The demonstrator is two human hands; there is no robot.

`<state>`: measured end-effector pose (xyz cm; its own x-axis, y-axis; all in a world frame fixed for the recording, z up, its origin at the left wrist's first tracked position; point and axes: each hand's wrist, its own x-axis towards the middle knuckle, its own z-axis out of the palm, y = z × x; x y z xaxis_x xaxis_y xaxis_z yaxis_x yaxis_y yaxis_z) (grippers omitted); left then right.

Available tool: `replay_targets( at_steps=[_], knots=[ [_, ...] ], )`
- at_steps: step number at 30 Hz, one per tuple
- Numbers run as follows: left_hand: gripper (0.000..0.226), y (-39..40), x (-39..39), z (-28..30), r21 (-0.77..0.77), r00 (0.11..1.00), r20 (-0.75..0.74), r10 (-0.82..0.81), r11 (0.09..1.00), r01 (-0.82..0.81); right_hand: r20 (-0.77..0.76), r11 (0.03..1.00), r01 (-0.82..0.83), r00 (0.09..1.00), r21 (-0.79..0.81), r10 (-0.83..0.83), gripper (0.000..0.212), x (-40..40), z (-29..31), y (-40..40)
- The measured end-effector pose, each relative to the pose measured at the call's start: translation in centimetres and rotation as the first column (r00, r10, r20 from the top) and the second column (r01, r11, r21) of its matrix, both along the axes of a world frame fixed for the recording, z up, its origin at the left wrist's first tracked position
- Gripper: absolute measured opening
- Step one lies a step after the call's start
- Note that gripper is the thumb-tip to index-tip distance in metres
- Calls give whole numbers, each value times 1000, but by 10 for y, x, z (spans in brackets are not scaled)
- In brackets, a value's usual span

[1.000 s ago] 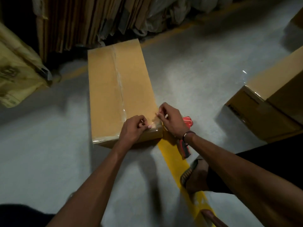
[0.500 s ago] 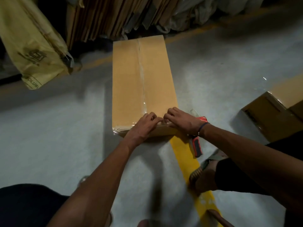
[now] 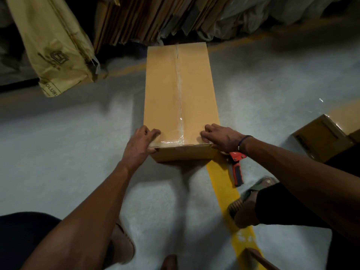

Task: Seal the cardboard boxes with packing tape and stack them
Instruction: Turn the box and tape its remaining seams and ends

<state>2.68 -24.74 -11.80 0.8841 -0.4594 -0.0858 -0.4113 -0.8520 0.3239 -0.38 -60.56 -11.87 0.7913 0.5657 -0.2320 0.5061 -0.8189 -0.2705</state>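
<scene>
A long brown cardboard box [image 3: 165, 90] lies on the grey floor, running away from me. Clear packing tape [image 3: 180, 106] covers its centre seam and crosses the near top edge. My left hand [image 3: 139, 145] grips the box's near left corner, fingers on top and thumb on the front face. My right hand [image 3: 222, 137] grips the near right corner with curled fingers on top. A red and black tape dispenser [image 3: 236, 166] lies on the floor just below my right wrist.
A second taped cardboard box [image 3: 321, 137] sits at the right edge. Flat cardboard sheets [image 3: 140, 18] lean at the back, with a yellow sack [image 3: 52, 45] at the left. A yellow floor line [image 3: 222, 184] runs under the box. My sandalled feet are near.
My hands have slid apart along the box's near edge, from the right corner out to both corners. The view has shifted, so the box now lies straight ahead.
</scene>
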Motion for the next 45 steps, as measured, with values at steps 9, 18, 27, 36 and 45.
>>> replay_targets(
  at_steps=[9,18,27,36,45],
  knots=[
    [85,5,-9,2,-56,957,-177,232,968,-245,-199,994,109,974,-3,-107,32,13,6,13],
    [99,15,-16,0,-17,947,-219,233,970,-242,-350,990,13,935,-141,-62,64,20,20,10],
    [70,13,-3,18,-30,973,-202,115,992,-123,-149,987,-68,988,-144,46,63,11,14,9],
    [54,-7,-14,18,66,970,-126,209,977,-202,-122,978,192,972,-78,-200,29,-3,10,25],
    [139,-40,-12,25,96,783,-325,530,842,-531,-178,803,595,795,41,-580,73,-2,21,33]
  ],
)
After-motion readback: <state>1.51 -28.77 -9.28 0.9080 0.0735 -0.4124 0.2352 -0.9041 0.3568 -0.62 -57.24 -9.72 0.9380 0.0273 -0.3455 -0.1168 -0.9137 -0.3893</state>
